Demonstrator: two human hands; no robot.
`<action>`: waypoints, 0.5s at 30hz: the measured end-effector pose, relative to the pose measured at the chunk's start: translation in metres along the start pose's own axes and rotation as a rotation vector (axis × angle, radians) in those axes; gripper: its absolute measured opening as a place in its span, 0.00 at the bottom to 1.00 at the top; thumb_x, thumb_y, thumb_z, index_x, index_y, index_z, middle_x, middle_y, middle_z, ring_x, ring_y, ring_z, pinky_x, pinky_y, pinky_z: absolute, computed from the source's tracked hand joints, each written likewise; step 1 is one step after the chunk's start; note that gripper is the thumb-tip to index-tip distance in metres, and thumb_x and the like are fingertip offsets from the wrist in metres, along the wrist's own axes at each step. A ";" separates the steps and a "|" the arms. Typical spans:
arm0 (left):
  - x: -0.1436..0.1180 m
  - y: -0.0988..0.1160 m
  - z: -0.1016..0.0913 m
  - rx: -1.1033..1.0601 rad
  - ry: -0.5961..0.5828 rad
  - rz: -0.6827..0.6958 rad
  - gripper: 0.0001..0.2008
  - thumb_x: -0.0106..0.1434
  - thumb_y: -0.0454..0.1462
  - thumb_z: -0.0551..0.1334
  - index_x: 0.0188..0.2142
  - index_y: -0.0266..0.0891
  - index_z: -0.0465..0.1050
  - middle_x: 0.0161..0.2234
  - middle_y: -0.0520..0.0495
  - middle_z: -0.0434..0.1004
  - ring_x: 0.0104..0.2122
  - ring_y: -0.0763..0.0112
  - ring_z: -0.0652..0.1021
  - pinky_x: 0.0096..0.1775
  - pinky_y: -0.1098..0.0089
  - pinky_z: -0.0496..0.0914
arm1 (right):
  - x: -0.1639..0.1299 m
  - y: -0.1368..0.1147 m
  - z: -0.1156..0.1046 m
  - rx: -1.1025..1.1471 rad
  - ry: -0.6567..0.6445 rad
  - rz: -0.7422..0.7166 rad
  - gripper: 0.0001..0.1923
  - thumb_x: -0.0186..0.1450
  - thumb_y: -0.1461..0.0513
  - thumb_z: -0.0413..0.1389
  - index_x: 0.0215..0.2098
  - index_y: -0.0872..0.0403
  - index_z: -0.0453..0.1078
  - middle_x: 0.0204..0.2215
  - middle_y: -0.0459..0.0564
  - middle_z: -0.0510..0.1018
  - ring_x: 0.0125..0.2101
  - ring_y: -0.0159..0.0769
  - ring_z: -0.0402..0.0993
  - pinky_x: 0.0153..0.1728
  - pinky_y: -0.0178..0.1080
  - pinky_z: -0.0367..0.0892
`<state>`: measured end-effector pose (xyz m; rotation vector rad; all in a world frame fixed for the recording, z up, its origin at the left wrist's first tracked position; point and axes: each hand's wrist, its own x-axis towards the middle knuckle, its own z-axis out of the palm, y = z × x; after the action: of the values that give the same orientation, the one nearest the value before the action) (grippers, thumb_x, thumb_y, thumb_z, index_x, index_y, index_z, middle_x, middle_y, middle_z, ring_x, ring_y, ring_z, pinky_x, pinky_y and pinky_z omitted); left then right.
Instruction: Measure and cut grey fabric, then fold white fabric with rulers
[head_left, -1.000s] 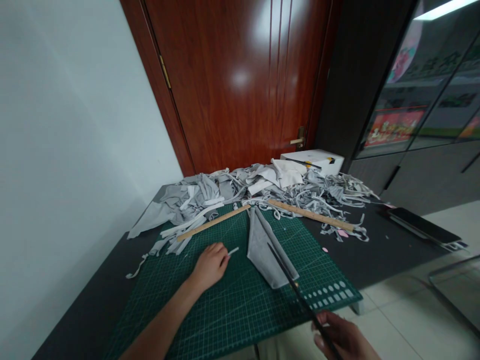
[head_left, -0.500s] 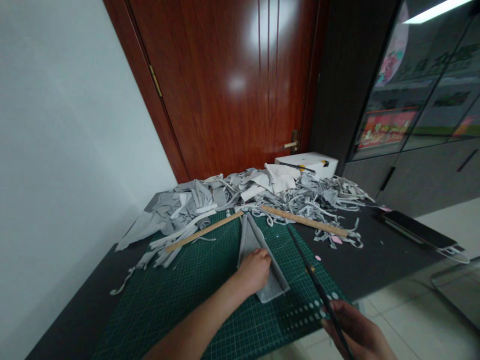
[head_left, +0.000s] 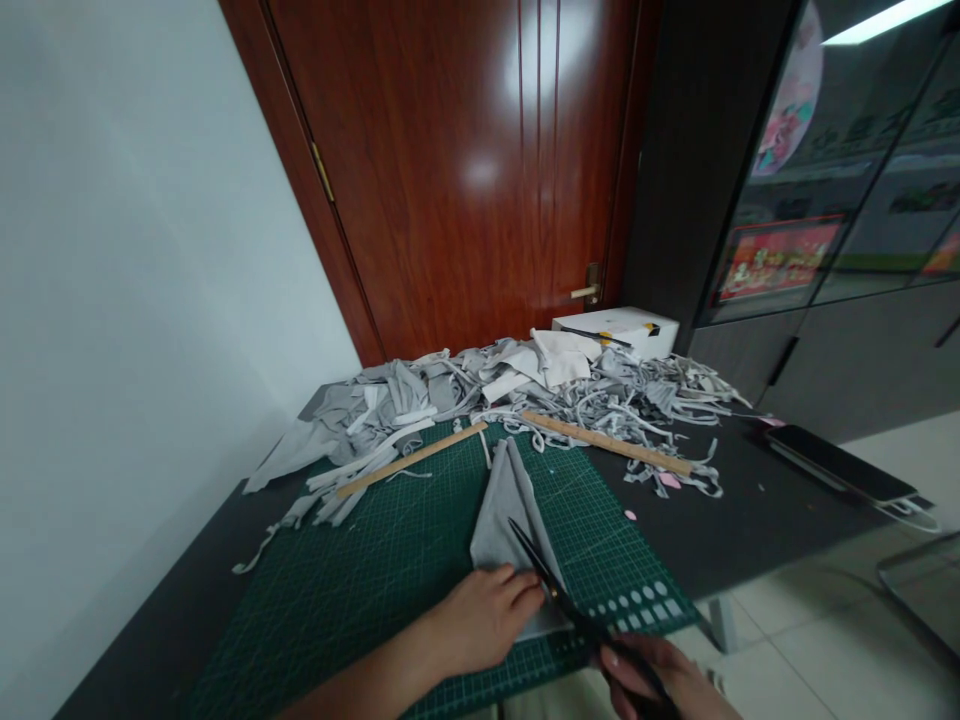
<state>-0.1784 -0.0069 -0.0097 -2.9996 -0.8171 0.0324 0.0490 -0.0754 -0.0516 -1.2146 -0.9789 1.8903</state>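
A folded grey cloth piece (head_left: 504, 505) lies on the green cutting mat (head_left: 390, 560), narrow end pointing away from me. My left hand (head_left: 480, 615) presses flat on the near end of the cloth. My right hand (head_left: 656, 680), at the bottom edge of the view, grips black scissors (head_left: 551, 590). Their blades are slightly apart and lie over the cloth's near right edge, beside my left fingers.
A heap of grey fabric strips and scraps (head_left: 517, 395) covers the back of the dark table (head_left: 750, 520). Two wooden rulers (head_left: 409, 460) (head_left: 607, 442) lie at the mat's far edge. A white box (head_left: 619, 328) stands by the red door; a dark phone (head_left: 832, 462) lies right.
My left hand slid from the mat onto the cloth, then down to its near end. The scissors swung in from the right onto the cloth's edge.
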 end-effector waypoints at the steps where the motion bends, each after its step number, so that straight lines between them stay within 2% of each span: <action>1: -0.003 0.000 0.000 0.016 0.006 -0.015 0.16 0.63 0.32 0.56 0.51 0.37 0.65 0.54 0.43 0.69 0.45 0.60 0.74 0.42 0.65 0.71 | 0.002 -0.004 0.004 0.041 0.002 0.031 0.34 0.40 0.36 0.63 0.25 0.56 0.66 0.11 0.39 0.62 0.12 0.20 0.52 0.13 0.26 0.44; 4: -0.008 -0.002 -0.002 0.000 0.002 -0.034 0.09 0.63 0.33 0.56 0.43 0.37 0.68 0.50 0.43 0.71 0.41 0.63 0.76 0.41 0.66 0.71 | 0.003 -0.012 0.010 0.210 0.032 0.080 0.32 0.42 0.39 0.64 0.28 0.57 0.67 0.14 0.38 0.63 0.10 0.17 0.49 0.11 0.26 0.42; 8: -0.003 -0.007 -0.008 -0.138 0.015 -0.102 0.05 0.65 0.35 0.55 0.39 0.39 0.69 0.40 0.47 0.75 0.36 0.68 0.77 0.39 0.70 0.71 | -0.002 -0.011 0.001 0.352 0.126 0.051 0.29 0.42 0.43 0.67 0.26 0.55 0.66 0.14 0.36 0.63 0.10 0.17 0.50 0.10 0.24 0.42; 11: 0.019 -0.013 -0.013 -0.200 0.009 -0.241 0.08 0.66 0.35 0.53 0.38 0.40 0.72 0.34 0.49 0.77 0.35 0.67 0.78 0.38 0.70 0.70 | -0.005 -0.004 -0.011 0.366 0.191 0.062 0.28 0.42 0.44 0.68 0.25 0.55 0.64 0.13 0.36 0.62 0.10 0.17 0.51 0.10 0.24 0.41; 15: 0.063 -0.026 -0.020 -0.206 -0.008 -0.483 0.09 0.63 0.33 0.55 0.36 0.39 0.74 0.34 0.45 0.78 0.37 0.62 0.79 0.40 0.67 0.70 | -0.006 0.002 -0.016 0.355 0.172 0.041 0.25 0.48 0.45 0.65 0.23 0.54 0.61 0.13 0.37 0.62 0.10 0.18 0.52 0.10 0.24 0.42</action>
<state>-0.1363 0.0468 0.0102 -2.8861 -1.6081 -0.0551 0.0660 -0.0775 -0.0554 -1.1640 -0.5036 1.8575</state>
